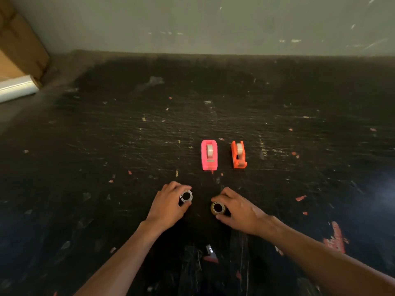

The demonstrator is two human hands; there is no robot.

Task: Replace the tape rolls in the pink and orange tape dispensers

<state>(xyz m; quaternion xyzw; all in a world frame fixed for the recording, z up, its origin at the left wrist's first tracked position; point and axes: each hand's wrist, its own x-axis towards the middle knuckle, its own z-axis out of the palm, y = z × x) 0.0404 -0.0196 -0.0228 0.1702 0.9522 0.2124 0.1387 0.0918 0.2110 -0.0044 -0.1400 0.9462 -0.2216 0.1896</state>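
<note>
Both hands sat nearer than the pink dispenser point(209, 154): left hand point(168, 202) clamped on a clear roll point(186, 197), right hand point(236, 207) on a yellowish roll point(218, 208). Orange dispenser point(239, 154) stood right of pink, both loaded.

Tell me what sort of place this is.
Probably a packing or workshop bench: a scratched black worktop littered with tape scraps, a cardboard box and a roll of clear film at its far left corner, and a scuffed bare wall behind.
</note>
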